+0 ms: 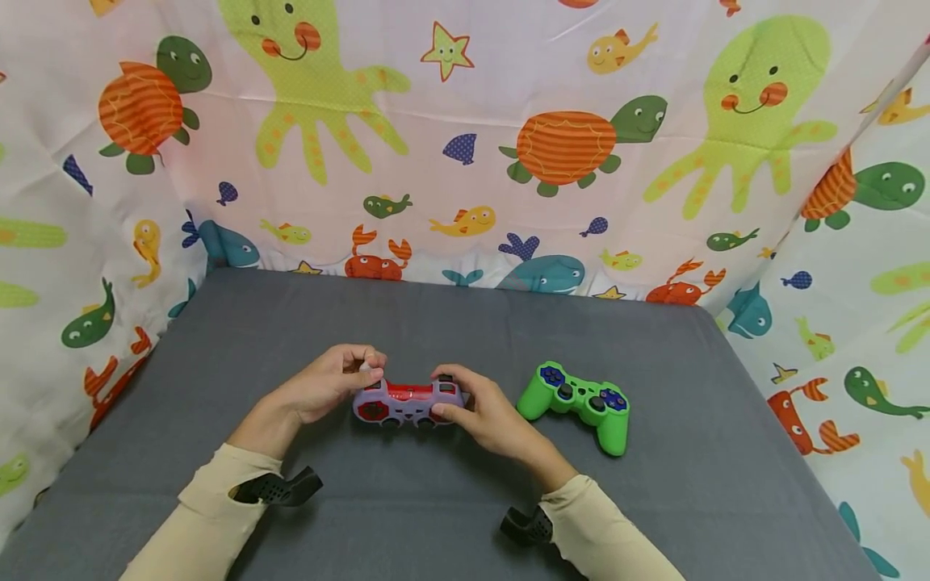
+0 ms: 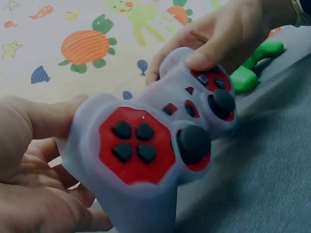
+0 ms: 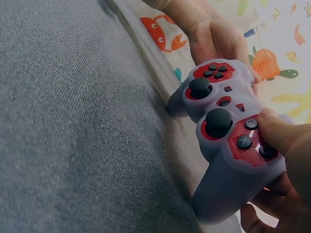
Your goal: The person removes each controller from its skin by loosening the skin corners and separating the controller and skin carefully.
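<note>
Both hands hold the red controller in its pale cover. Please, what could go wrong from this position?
1. The left hand grips only the edge of the silicone cover; the soft skin might slip or stretch out of shape.
2. The right hand has its thumb lying on the face buttons, so a button may get pressed by accident.
3. The green controller lies close beside the right hand on the grey table; a sideways move could knock it.

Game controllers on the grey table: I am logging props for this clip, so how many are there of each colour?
Red controller in a translucent pale cover, held by the left hand and right hand: 1
Green controller, lying untouched on the table: 1
Total: 2
</note>
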Demonstrator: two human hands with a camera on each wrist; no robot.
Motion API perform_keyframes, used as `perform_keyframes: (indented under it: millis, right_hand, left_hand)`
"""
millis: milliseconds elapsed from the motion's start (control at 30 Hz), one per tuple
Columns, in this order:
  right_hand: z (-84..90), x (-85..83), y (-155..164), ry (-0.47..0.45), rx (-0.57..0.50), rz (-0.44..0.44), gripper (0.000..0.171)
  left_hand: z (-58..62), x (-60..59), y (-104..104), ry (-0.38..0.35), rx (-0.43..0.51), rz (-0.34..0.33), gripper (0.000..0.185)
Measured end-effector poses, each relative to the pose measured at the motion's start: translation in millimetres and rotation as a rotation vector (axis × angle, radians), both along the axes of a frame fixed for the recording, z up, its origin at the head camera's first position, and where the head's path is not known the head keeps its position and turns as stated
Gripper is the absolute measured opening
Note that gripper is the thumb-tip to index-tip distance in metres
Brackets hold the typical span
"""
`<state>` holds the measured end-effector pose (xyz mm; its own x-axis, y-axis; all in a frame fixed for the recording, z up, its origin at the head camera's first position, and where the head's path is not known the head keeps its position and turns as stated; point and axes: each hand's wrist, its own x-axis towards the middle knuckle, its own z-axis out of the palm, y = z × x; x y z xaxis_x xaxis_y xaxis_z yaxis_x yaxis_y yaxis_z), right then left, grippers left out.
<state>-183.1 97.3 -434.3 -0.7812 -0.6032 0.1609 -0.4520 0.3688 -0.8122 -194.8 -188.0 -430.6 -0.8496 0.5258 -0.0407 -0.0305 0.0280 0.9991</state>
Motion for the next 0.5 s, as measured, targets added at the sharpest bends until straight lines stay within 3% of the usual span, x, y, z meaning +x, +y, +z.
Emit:
perform_keyframes:
  millis: [167,367,500]
  right_hand:
    - [-3.6,-1.4,1.6,-0.023,-0.024,-0.008,0.04]
    - [-2.8,-3.4,3.9,-0.033,-0.039,-0.02,0.042]
    - [-2.1,-3.7,3.8,-0.034,-0.031,-0.026,0.044]
  left_hand:
    - [-3.3,0.2,-3.7,0.026,-0.077,0.01,0.018]
    - [2.9,1.7,-9.7,0.185,-0.202,0.005,0.032]
    - [4.3,1.3,-11.2,0.243,-0.184,0.001,0.027]
